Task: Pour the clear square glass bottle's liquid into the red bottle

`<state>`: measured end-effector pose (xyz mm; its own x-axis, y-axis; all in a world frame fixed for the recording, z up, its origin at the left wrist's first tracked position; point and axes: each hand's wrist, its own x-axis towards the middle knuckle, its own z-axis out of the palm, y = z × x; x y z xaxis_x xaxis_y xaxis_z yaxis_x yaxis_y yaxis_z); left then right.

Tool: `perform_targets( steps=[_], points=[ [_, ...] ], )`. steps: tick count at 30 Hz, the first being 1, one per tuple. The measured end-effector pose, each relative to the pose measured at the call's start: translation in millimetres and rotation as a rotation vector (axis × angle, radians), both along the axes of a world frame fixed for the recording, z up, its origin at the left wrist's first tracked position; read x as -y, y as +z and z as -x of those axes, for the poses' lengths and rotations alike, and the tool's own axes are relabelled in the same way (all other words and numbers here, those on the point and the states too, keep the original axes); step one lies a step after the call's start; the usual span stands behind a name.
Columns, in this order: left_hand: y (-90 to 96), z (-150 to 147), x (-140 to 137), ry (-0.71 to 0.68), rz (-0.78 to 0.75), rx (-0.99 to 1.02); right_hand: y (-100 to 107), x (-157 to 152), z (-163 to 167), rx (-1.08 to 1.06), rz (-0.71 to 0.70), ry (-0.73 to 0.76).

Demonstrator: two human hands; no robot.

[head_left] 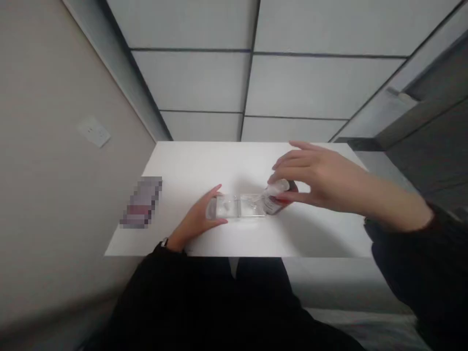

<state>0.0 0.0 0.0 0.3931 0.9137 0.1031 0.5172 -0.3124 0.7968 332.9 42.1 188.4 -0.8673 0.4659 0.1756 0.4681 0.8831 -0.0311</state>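
A clear plastic case [227, 206] with a divider across its middle lies on the white table [226, 165]. My left hand [195, 217] is closed around its left end, thumb on the near side and fingers on the far side. At the case's right end stands a small bottle [270, 206] with a pale label and reddish sides. Above it, the thumb and fingers of my right hand [310, 175] close on a whitish, translucent cap [278, 186]. I cannot tell whether this cap sits on the bottle or is apart from it.
A blurred-out flat object [142, 202], phone-like in outline, lies at the table's left side. The wall on the left carries a power socket [94, 131]. White panels [204, 80] rise behind the table's far edge. My lap is at the near edge.
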Motion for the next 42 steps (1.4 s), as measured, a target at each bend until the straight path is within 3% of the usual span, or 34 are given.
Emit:
perform_targets(
  steps=[10,13,17,19,21,25,28,36,42],
  points=[
    [5.4,-4,-2,-0.015,-0.044,-0.015,-33,-9,26,0.102,-0.027,0.051],
    [6.6,-4,-1,-0.014,-0.044,-0.008,-32,-3,20,-0.056,-0.062,0.028],
    [6.1,-3,0,-0.011,-0.051,-0.015,-33,21,-14,-0.460,-0.133,-0.268],
    [6.0,-2,-1,-0.014,-0.061,-0.029,-52,36,-37,-0.629,-0.160,-0.482],
    [5.8,-1,-1,-0.013,-0.065,-0.047,-84,49,-61,-0.686,-0.121,-0.664],
    [3.1,2,-1,0.005,-0.044,-0.081,-156,59,-101,-0.658,-0.027,-0.774],
    [-1.1,7,-2,0.034,-0.037,-0.108,-183,58,-118,-0.615,0.086,-0.849],
    [-12.5,16,-9,0.082,-0.081,-0.174,-188,29,-122,-0.511,0.178,-0.984],
    [-3.4,13,-5,0.076,-0.066,-0.208,-190,15,-108,-0.402,0.210,-0.960]
  ],
)
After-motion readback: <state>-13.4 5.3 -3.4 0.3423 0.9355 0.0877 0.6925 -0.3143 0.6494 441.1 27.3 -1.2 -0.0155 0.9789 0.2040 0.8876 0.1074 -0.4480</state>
